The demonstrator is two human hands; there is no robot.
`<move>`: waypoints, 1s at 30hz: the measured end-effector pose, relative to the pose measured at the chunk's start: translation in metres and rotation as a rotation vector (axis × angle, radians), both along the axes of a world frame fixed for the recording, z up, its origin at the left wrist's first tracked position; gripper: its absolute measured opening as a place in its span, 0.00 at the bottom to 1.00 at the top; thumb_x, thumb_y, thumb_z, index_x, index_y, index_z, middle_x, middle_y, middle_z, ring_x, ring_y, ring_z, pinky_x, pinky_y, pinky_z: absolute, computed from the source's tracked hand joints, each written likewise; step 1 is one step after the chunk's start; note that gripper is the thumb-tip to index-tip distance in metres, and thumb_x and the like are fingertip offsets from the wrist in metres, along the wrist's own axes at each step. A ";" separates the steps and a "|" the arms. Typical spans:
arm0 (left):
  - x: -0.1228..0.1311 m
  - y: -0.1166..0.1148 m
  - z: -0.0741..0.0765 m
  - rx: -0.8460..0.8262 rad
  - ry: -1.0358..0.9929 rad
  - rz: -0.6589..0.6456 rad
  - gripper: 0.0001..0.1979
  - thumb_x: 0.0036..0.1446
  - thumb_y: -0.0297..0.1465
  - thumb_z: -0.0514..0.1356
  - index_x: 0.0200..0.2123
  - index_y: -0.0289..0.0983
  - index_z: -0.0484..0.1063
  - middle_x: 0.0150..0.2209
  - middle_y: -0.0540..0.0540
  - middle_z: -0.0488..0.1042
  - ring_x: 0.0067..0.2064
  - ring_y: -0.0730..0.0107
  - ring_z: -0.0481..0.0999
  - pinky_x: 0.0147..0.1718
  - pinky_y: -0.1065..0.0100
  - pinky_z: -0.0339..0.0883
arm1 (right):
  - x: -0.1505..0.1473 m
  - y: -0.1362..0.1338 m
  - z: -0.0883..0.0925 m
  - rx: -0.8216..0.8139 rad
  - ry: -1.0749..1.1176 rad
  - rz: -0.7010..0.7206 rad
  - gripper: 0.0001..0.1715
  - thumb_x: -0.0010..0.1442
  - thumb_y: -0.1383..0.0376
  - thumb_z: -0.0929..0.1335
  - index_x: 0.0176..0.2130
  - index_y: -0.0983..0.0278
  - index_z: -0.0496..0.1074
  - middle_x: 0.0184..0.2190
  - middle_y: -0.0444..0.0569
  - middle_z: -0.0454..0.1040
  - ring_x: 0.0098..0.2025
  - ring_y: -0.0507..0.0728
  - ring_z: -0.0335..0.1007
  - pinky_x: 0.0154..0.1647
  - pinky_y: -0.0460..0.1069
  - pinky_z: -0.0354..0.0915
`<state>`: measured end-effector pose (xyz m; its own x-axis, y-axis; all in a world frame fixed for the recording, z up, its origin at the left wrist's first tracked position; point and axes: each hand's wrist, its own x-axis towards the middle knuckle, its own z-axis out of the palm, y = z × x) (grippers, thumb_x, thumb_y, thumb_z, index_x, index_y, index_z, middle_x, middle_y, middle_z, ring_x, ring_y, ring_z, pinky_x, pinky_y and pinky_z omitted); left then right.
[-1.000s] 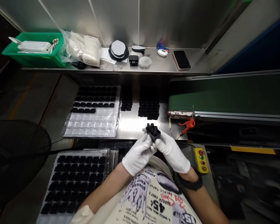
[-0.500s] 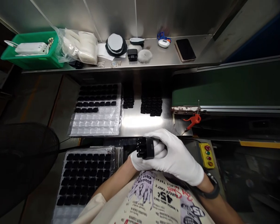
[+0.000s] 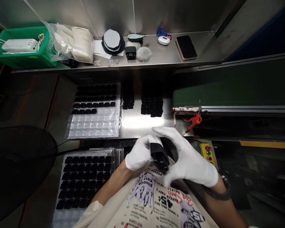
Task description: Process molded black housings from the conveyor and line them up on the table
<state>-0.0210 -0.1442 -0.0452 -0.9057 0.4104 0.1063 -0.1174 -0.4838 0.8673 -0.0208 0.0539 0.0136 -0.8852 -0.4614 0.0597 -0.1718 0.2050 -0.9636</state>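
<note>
At far left, the grille of a black fan (image 3: 19, 164) sits in shadow, cut off by the frame edge. On the far steel shelf (image 3: 156, 60), a green plastic bin (image 3: 21, 60), also cut off at the left, holds a white boxy device (image 3: 20, 46). A clear bag of white fabric items (image 3: 72, 44) lies beside it, and a smartphone (image 3: 186, 47) lies face up further right. Below the shelf, a clear blister tray (image 3: 92, 126) on the steel surface (image 3: 142, 125) has black pieces in its far rows, which fade into shadow. A black-filled tray (image 3: 85, 180) lies nearer, its near end running out of view.

At centre, the left gloved hand (image 3: 140, 153) clenches the near part of a black moulded part (image 3: 159, 156), just above a printed cream apron (image 3: 154, 199). The right gloved hand (image 3: 190, 161) arches over its far side, grasping it too. Together the white gloves hide much of the part, so its full shape cannot be made out. Further right are an orange air gun (image 3: 193, 121), a yellow control box (image 3: 206, 153), partly hidden behind the right hand, and a green conveyor belt (image 3: 228, 91).
</note>
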 end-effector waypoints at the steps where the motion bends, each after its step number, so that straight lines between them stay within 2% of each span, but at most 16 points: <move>1: -0.001 -0.003 0.009 -0.029 0.078 0.080 0.19 0.58 0.44 0.79 0.33 0.37 0.78 0.32 0.50 0.80 0.31 0.73 0.78 0.30 0.70 0.76 | 0.001 0.011 -0.003 0.004 -0.026 -0.033 0.77 0.35 0.40 0.89 0.75 0.48 0.65 0.71 0.53 0.71 0.71 0.74 0.69 0.76 0.71 0.66; 3: -0.003 -0.009 0.023 -0.155 0.311 0.239 0.07 0.62 0.29 0.77 0.40 0.37 0.83 0.35 0.48 0.83 0.34 0.72 0.82 0.33 0.70 0.78 | 0.006 0.030 -0.008 -0.016 -0.064 -0.129 0.80 0.33 0.32 0.86 0.76 0.47 0.64 0.73 0.54 0.68 0.74 0.76 0.65 0.79 0.74 0.60; 4: -0.004 -0.011 0.028 -0.241 0.444 0.294 0.08 0.63 0.24 0.76 0.43 0.37 0.84 0.36 0.48 0.84 0.35 0.71 0.84 0.34 0.69 0.79 | 0.010 0.037 -0.008 -0.032 -0.065 -0.179 0.78 0.34 0.29 0.85 0.75 0.47 0.66 0.72 0.53 0.68 0.74 0.76 0.65 0.80 0.73 0.60; 6: -0.006 -0.015 0.032 -0.378 0.661 0.380 0.14 0.63 0.18 0.72 0.50 0.37 0.84 0.36 0.47 0.86 0.36 0.68 0.85 0.35 0.67 0.80 | 0.017 0.047 -0.005 -0.031 -0.045 -0.261 0.71 0.37 0.25 0.81 0.72 0.47 0.71 0.68 0.53 0.71 0.70 0.75 0.69 0.77 0.72 0.64; 9: -0.011 -0.018 0.030 -0.485 0.811 0.419 0.21 0.66 0.17 0.68 0.58 0.40 0.81 0.34 0.49 0.86 0.32 0.68 0.85 0.31 0.67 0.77 | 0.028 0.048 0.007 0.051 0.032 -0.313 0.60 0.44 0.26 0.79 0.67 0.49 0.76 0.62 0.53 0.74 0.64 0.72 0.73 0.71 0.69 0.71; 12: -0.013 -0.020 0.026 -0.565 0.923 0.366 0.22 0.68 0.19 0.66 0.60 0.44 0.79 0.30 0.54 0.82 0.25 0.72 0.79 0.26 0.70 0.72 | 0.032 0.041 0.022 0.151 0.160 -0.304 0.51 0.50 0.33 0.82 0.65 0.50 0.76 0.61 0.53 0.76 0.63 0.71 0.75 0.68 0.68 0.73; 15: -0.010 -0.018 0.026 -0.641 0.944 0.398 0.19 0.68 0.20 0.66 0.58 0.45 0.80 0.31 0.53 0.83 0.27 0.71 0.80 0.28 0.69 0.74 | 0.032 0.032 0.031 0.257 0.274 -0.296 0.42 0.57 0.43 0.84 0.64 0.49 0.75 0.59 0.52 0.78 0.63 0.69 0.76 0.66 0.67 0.75; 18: 0.000 -0.012 0.029 -0.624 0.789 0.491 0.14 0.68 0.22 0.69 0.54 0.41 0.82 0.38 0.47 0.86 0.37 0.67 0.85 0.36 0.65 0.80 | 0.031 0.023 0.035 0.341 0.367 -0.319 0.35 0.62 0.51 0.83 0.64 0.50 0.74 0.58 0.52 0.79 0.62 0.68 0.78 0.64 0.66 0.77; 21: 0.010 -0.006 0.032 -0.567 0.580 0.463 0.13 0.65 0.23 0.73 0.52 0.39 0.82 0.41 0.45 0.87 0.40 0.65 0.87 0.40 0.65 0.82 | 0.031 0.015 0.037 0.367 0.417 -0.344 0.34 0.63 0.52 0.82 0.63 0.51 0.73 0.58 0.52 0.78 0.61 0.68 0.78 0.63 0.66 0.77; 23: 0.013 -0.004 0.032 -0.572 0.535 0.442 0.13 0.65 0.23 0.73 0.51 0.39 0.82 0.42 0.45 0.87 0.41 0.65 0.87 0.40 0.65 0.82 | 0.031 0.010 0.037 0.371 0.424 -0.357 0.34 0.63 0.53 0.82 0.63 0.52 0.73 0.58 0.52 0.79 0.61 0.67 0.78 0.63 0.65 0.76; 28: 0.009 -0.007 0.031 -0.677 0.788 0.501 0.13 0.67 0.21 0.69 0.52 0.37 0.80 0.41 0.46 0.86 0.41 0.67 0.85 0.41 0.66 0.78 | 0.029 0.001 0.034 0.483 0.431 -0.392 0.23 0.67 0.60 0.79 0.59 0.52 0.75 0.56 0.51 0.80 0.59 0.65 0.79 0.61 0.65 0.75; 30: 0.004 -0.010 0.034 -0.762 0.880 0.460 0.11 0.69 0.23 0.67 0.53 0.37 0.78 0.39 0.47 0.84 0.37 0.67 0.83 0.37 0.66 0.74 | 0.026 -0.001 0.031 0.539 0.454 -0.377 0.21 0.67 0.61 0.78 0.57 0.53 0.77 0.54 0.50 0.82 0.58 0.66 0.79 0.61 0.66 0.74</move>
<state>-0.0172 -0.1545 -0.0115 -0.7236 0.2984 0.6224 0.6901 0.3323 0.6430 0.0056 0.0526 0.0443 -0.9301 -0.2039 0.3055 -0.3498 0.7450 -0.5680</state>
